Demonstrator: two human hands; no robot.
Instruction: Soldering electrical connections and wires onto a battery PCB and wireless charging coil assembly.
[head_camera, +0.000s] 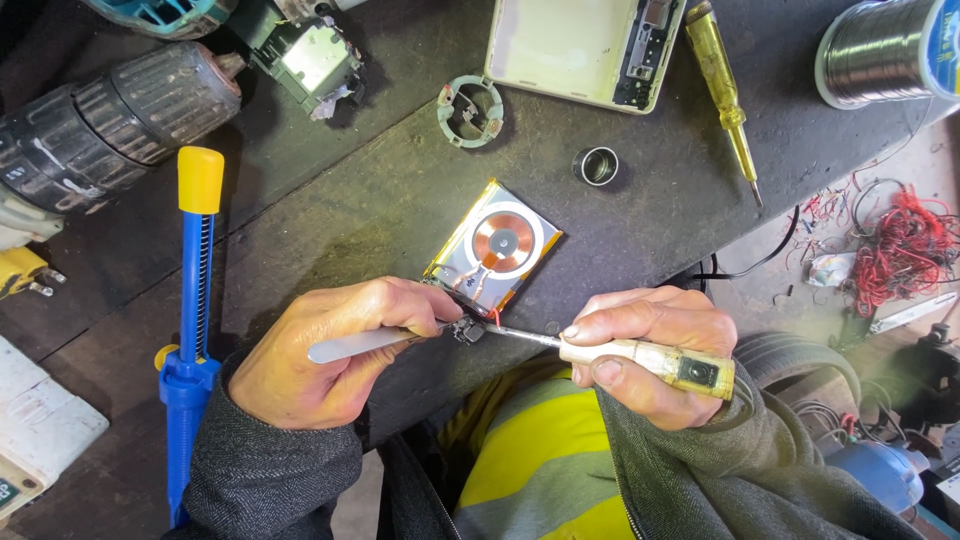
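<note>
Dark bench (640, 200); coil pack (495, 250) just beyond fingers (430, 305) — tweezers (375, 342) gripped.

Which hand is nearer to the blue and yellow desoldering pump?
Left. The left hand with the tweezers lies just right of the pump; the right hand is farther right, past the coil pack.

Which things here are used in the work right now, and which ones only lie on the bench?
In use:
- left hand with tweezers
- right hand with soldering iron
- small part between the two tips
- flat battery with copper coil

Lying about:
- yellow screwdriver
- solder spool
- drill
- blue solder pump
- white case
- small metal ring
</note>
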